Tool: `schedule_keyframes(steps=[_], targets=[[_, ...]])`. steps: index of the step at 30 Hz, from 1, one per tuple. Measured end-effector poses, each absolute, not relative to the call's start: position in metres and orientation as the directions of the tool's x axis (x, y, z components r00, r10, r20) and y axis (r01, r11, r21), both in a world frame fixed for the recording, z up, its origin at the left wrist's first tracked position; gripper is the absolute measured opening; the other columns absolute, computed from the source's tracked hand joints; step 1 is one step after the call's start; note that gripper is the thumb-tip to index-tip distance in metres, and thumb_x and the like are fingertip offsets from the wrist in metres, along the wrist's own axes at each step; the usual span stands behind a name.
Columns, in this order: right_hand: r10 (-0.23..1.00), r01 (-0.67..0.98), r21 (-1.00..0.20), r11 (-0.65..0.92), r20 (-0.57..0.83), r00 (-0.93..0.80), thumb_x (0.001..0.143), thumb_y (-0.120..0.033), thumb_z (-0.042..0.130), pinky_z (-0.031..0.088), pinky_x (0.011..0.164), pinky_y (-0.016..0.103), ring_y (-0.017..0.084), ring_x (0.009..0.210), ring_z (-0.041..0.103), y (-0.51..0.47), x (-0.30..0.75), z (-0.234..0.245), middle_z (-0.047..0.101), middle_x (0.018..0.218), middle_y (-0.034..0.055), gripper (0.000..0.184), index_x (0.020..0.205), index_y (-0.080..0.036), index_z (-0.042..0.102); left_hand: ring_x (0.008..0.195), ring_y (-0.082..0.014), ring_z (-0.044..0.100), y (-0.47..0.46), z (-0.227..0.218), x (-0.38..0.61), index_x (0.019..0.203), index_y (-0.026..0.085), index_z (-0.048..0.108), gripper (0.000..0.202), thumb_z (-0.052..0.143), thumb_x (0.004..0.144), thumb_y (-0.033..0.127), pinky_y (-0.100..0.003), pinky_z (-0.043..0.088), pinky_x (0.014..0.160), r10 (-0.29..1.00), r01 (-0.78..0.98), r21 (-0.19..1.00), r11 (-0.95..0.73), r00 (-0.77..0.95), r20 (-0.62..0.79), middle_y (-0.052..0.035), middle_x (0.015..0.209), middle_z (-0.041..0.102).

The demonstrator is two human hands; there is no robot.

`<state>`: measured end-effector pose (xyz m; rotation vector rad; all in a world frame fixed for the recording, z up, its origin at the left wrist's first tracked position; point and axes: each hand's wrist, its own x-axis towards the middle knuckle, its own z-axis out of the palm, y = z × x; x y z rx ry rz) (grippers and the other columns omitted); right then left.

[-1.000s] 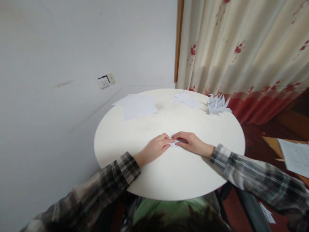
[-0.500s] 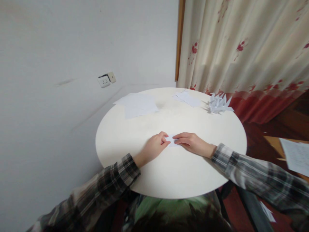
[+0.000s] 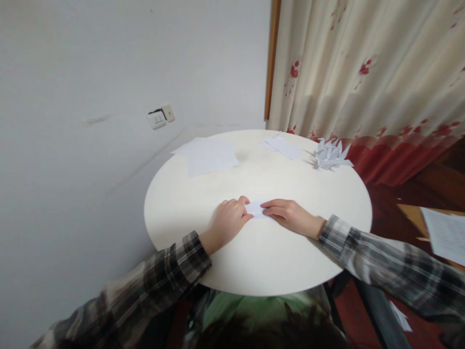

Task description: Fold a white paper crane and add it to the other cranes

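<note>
1. Small, flat white paper (image 3: 255, 209): near the middle of the smooth, round table (image 3: 261, 261).
2. Left hand (image 3: 228, 220) holds its left end; right hand (image 3: 292, 216) covers its right, grip unclear.
3. Far right: spiky folded papers (image 3: 330, 156).

"How do the arms lie?"
"The left forearm (image 3: 152, 276) slants up from lower left; the right forearm (image 3: 378, 257) comes in from the right."
"The hands?"
"Close together, apart. The left hand (image 3: 228, 220) has curled fingers; the right hand (image 3: 289, 214) sits lower-arched, fingers reaching leftward."
"Gripping?"
"Too small to tell, for either."
</note>
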<state>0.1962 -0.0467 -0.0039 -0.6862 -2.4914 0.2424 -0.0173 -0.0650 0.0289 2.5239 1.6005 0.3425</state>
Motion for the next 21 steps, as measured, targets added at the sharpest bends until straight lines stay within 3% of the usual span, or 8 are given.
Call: schedule_keyframes(steps=[11,14,18,21], targets=[[0.484,0.391,-0.287,0.874,0.467,-0.74,0.085,-0.012,0.045,0.051,0.084,0.034,0.017,0.095,0.061,-0.047,0.196,-0.002,0.063,0.108,0.0106,0.021,0.095,-0.017,0.063,0.079,-0.0188,0.054,-0.062,0.016,-0.04,0.091,0.018,0.055,0.01,0.054,0.083,0.024,-0.032,0.039,0.071,0.882,0.858,0.222,-0.463,0.421,0.213,-0.001,0.081,0.057],[0.477,0.382,-0.287,0.878,0.475,-0.74,0.085,-0.013,0.046,0.051,0.084,0.035,0.018,0.095,0.06,-0.046,0.196,-0.002,0.063,0.106,0.011,0.02,0.094,-0.017,0.063,0.089,-0.0197,0.053,-0.061,0.011,-0.043,0.097,0.019,0.056,0.015,0.054,0.082,0.019,-0.033,0.041,0.077,0.84,0.817,0.232,-0.528,0.461,0.287,-0.0035,0.092,0.058],[0.478,0.387,-0.282,0.878,0.476,-0.738,0.084,-0.013,0.046,0.051,0.084,0.034,0.018,0.096,0.06,-0.046,0.195,-0.001,0.063,0.106,0.0105,0.02,0.094,-0.017,0.063,0.112,-0.0196,0.044,-0.064,0.006,-0.038,0.124,0.023,0.046,0.039,0.042,0.087,0.01,-0.035,0.038,0.091,0.65,0.656,0.104,-0.748,0.691,0.317,-0.0054,0.125,0.05],[0.48,0.392,-0.277,0.877,0.478,-0.736,0.085,-0.013,0.046,0.05,0.085,0.033,0.017,0.098,0.059,-0.046,0.196,-0.001,0.063,0.106,0.0096,0.02,0.095,-0.018,0.063,0.117,-0.0198,0.041,-0.066,0.005,-0.035,0.125,0.024,0.045,0.04,0.038,0.09,0.009,-0.036,0.036,0.094,0.549,0.575,-0.019,-0.818,0.791,0.27,-0.0057,0.132,0.045]])
